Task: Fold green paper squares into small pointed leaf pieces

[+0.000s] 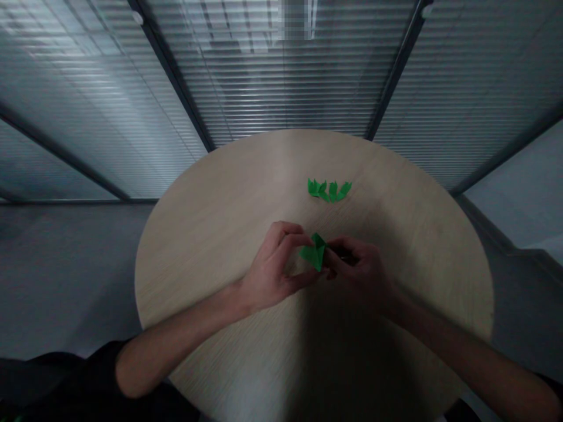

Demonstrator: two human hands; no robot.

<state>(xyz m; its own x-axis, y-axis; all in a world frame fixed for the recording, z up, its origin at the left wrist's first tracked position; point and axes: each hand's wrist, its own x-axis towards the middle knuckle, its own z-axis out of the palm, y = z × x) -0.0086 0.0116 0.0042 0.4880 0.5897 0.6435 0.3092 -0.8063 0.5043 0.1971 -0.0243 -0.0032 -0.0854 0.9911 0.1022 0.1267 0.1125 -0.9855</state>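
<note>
A small piece of folded green paper (314, 253) is held between my two hands above the middle of the table. My left hand (281, 258) grips it from the left, with fingertips at its upper and lower edges. From the right, my right hand (356, 261) pinches its side, and some of those fingers are in shadow. Beyond my hands, several small folded green paper pieces (333, 191) lie close together in a row.
The pieces lie on a round light-wood table (211, 234). Behind its far edge stand glass panels with blinds (281, 88) and dark frames. Grey floor (74, 264) shows at the left. A shadow falls across the table's near part.
</note>
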